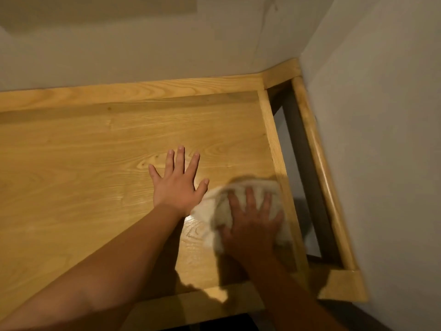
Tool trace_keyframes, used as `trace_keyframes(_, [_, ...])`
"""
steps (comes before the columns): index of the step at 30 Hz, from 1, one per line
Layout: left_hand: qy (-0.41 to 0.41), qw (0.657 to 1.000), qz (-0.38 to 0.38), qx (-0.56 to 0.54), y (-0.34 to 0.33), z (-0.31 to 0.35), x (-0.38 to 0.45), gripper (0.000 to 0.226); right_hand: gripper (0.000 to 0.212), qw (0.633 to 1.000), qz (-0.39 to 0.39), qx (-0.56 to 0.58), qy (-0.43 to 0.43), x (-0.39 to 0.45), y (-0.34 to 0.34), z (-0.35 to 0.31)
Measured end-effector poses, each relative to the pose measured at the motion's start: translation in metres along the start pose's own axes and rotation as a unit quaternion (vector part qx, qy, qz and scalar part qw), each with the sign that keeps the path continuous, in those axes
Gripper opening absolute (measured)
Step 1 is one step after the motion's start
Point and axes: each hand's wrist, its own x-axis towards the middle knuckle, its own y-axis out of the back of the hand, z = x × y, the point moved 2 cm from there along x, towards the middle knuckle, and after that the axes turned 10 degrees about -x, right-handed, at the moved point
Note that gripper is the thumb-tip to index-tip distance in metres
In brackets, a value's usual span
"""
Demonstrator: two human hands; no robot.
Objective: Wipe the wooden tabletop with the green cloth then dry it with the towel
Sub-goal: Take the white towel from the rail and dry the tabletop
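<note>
The wooden tabletop (78,163) fills the left and middle of the head view. A bunched white towel (210,211) lies near the table's right edge. My right hand (250,223) presses flat on the towel, fingers spread and straight; it looks blurred. My left hand (177,185) rests palm down on the bare wood just left of the towel, fingers spread. A shiny patch shows on the wood (193,232) beside the towel. No green cloth is in view.
A raised wooden rim (143,90) runs along the table's far side against a pale wall (143,44). To the right, a gap and a rounded wooden rail (319,168) lie along the side wall (386,139).
</note>
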Motion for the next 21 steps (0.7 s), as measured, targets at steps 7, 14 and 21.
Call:
trace_keyframes(7, [0.002,1.0,-0.001,-0.005,-0.004,-0.003,0.002,0.073,0.072,0.998,0.04,0.001,-0.047,0.195,0.036,-0.018])
trace_keyframes(14, [-0.009,1.0,-0.005,-0.003,-0.006,-0.007,0.003,0.078,0.078,0.996,0.034,0.009,-0.076,0.331,0.06,-0.04])
trace_keyframes(21, [-0.009,1.0,-0.003,-0.014,-0.004,-0.004,0.002,0.076,0.076,0.999,-0.012,-0.008,-0.043,0.325,0.067,-0.032])
